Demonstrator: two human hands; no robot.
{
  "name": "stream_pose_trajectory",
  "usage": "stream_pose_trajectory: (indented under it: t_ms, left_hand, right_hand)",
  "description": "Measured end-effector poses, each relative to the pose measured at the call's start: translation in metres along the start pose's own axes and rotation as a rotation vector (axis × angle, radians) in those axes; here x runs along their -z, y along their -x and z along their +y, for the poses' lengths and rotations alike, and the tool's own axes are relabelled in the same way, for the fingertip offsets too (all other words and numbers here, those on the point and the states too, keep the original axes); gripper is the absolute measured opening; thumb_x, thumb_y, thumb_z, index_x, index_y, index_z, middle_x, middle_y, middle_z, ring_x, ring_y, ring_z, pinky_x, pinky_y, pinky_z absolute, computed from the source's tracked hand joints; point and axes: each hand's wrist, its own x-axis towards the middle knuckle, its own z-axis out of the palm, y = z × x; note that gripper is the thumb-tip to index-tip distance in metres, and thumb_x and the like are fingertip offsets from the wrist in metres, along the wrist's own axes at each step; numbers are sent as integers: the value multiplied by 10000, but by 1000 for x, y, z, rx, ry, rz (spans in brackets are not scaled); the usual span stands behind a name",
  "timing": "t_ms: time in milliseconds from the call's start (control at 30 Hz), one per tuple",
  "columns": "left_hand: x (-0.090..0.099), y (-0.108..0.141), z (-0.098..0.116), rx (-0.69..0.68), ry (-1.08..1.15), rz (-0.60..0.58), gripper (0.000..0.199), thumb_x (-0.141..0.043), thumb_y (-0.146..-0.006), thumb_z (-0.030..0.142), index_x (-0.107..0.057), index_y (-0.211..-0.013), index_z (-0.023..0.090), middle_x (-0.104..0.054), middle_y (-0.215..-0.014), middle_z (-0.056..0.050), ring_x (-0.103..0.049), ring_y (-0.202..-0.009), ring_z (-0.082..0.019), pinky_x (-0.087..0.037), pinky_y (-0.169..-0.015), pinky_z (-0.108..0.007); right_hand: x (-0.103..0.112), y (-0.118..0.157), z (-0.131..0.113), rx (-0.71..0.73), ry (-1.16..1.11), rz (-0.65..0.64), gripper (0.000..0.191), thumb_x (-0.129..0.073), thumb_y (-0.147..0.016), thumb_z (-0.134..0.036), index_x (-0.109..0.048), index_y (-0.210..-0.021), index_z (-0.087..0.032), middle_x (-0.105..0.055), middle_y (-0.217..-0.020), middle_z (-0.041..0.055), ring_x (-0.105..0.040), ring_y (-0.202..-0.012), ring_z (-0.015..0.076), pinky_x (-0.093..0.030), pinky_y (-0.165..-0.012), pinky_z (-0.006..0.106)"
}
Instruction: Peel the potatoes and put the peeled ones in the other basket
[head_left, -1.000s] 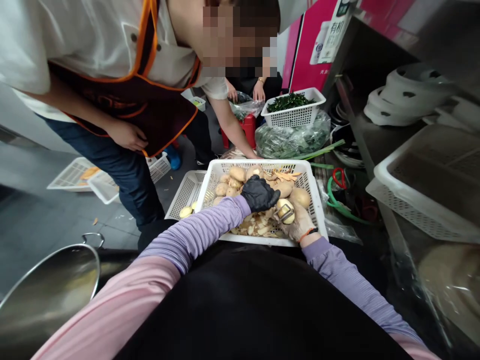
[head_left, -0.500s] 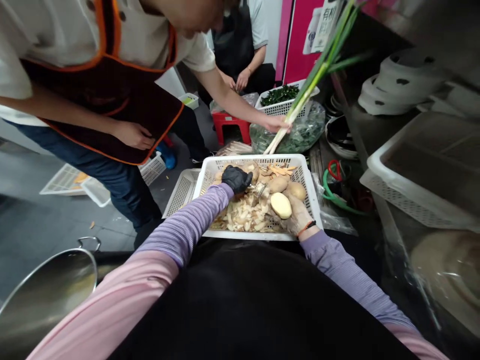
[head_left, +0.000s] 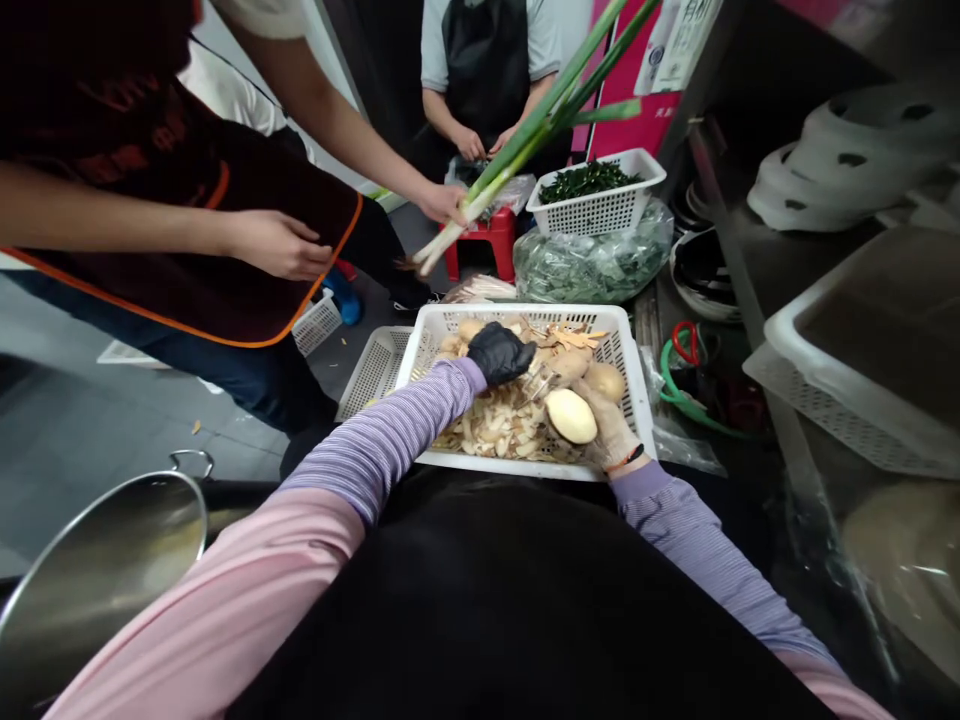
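My left hand (head_left: pixel 501 355), in a black glove, is closed round a peeler (head_left: pixel 538 380), whose blurred metal head shows just below the fingers. Wearing a pale glove, my right hand (head_left: pixel 611 430) grips a peeled potato (head_left: pixel 571 416) with a yellowish, bare surface. Both hands are over a white plastic basket (head_left: pixel 636 400). Potato peelings (head_left: pixel 502 425) are heaped in its near half. Unpeeled potatoes (head_left: pixel 604 380) lie behind my right hand, and orange peel strips (head_left: pixel 574 338) rest toward the far side.
At left, a co-worker's hand (head_left: pixel 444 203) holds long green onions (head_left: pixel 517 150) beyond the basket. Another person sits behind a red stool (head_left: pixel 495 240). Bagged greens (head_left: pixel 592 265) support a basket of chopped greens (head_left: pixel 600 215). A metal pot (head_left: pixel 112 560) stands lower left; shelving (head_left: pixel 750 300) runs along the right.
My left hand and the peeler have shifted slightly right, nearer the peeled potato. The co-worker's green onions have swung left, away from the bagged greens. The view has shifted a little.
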Motion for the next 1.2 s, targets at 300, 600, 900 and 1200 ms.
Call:
stream_pose_trajectory:
  t_ms: [300,600,900,1200]
  left_hand:
    - [1,22,19,71,44,114,588,-317,-991,417,-775,-838,81,-729,-842,-184,-666,-866,-280,-414,-834,-409]
    - [-5,18,27,22,43,118,574,-339,-990,413,-767,-823,69,-721,-813,-186,-659,-816,-268,-406,-792,-407]
    - [-6,16,51,-260,52,86,540,-346,-980,408,-775,-852,106,-727,-807,-163,-656,-842,-286,-408,-819,-446]
    - [-9,4,15,92,22,-58,554,-313,-1003,360,-762,-941,41,-730,-954,-198,-654,-929,-280,-384,-886,-420]
  right_hand:
    - [-19,15,-11,-302,-391,66,529,-390,-923,-708,-616,-963,-231,-704,-713,38,-705,-713,225,-606,-550,340]
    - [-19,18,-1,-294,-130,97,123,-583,-927,-388,-595,-993,-285,-694,-713,-60,-670,-676,164,-602,-663,354]
    - [-22,14,-3,-316,-127,105,233,-515,-960,-429,-614,-939,-219,-693,-664,10,-667,-597,173,-575,-582,301]
    - [-15,11,0,-293,23,143,209,-593,-930,-428,-576,-953,-221,-677,-635,-9,-620,-483,154,-562,-476,296]
